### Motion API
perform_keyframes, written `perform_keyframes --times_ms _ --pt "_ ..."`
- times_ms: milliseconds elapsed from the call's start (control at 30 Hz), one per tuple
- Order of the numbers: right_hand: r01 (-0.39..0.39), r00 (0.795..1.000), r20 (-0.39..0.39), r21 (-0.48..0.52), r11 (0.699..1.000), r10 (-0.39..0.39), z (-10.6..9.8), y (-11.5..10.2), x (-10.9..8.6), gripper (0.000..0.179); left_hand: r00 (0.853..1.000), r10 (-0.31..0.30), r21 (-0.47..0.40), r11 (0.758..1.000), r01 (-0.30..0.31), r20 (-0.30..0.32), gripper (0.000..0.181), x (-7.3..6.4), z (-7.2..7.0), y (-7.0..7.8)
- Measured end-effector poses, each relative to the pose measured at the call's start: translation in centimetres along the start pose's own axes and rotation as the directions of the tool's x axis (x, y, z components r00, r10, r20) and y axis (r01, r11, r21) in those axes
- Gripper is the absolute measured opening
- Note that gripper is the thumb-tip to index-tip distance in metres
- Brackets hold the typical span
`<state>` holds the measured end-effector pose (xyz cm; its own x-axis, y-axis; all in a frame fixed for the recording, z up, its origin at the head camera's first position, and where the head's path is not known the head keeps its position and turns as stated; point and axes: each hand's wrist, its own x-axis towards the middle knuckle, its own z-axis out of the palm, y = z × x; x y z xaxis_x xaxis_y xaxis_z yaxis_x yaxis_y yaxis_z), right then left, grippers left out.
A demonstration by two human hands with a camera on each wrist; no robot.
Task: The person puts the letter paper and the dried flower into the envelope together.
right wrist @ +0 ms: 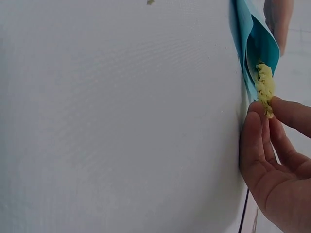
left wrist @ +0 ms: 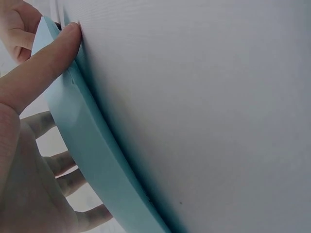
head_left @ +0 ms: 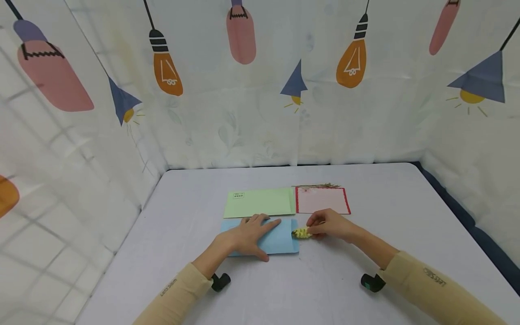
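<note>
A light blue envelope (head_left: 280, 239) lies flat on the table, and my left hand (head_left: 252, 234) rests on it with the fingers spread. In the left wrist view, the thumb (left wrist: 53, 56) lies along the envelope's edge. My right hand (head_left: 331, 225) pinches a small yellow dried flower (head_left: 302, 233) between thumb and fingertips at the envelope's right end. The right wrist view shows the envelope's mouth (right wrist: 265, 43) gaping, with the flower's (right wrist: 265, 85) far end inside the opening and its near end in the fingertips.
Behind the blue envelope lies a green envelope (head_left: 260, 203). To its right is a pink card with a red border (head_left: 322, 201), and a dried stem (head_left: 325, 185) lies along its far edge. All lie on a white-covered table (head_left: 195, 198) with a patterned cloth wall (head_left: 260, 117) behind.
</note>
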<state>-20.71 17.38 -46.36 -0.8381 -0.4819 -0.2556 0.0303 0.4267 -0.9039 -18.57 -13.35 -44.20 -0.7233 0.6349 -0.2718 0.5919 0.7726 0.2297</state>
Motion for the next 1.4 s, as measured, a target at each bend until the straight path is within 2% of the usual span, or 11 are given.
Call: perform_keyframes --times_ms 467,900,1400 --pt "-0.012 0.999 -0.037 0.025 1.000 0.013 1.0 -0.8 0.6 0.027 1.000 -0.007 0.010 1.000 0.007 -0.001 0.106 0.3 0.0 0.0" --pt "0.010 1.000 -0.014 0.109 0.994 -0.009 2.0 -0.5 0.9 0.029 1.000 -0.019 0.001 1.000 0.019 0.008 0.106 0.2 0.2 0.2" --pt "0.058 0.996 0.050 0.253 0.966 -0.072 2.2 -0.7 0.9 0.034 1.000 -0.011 -0.009 1.000 0.011 0.001 0.105 0.3 0.1 0.1"
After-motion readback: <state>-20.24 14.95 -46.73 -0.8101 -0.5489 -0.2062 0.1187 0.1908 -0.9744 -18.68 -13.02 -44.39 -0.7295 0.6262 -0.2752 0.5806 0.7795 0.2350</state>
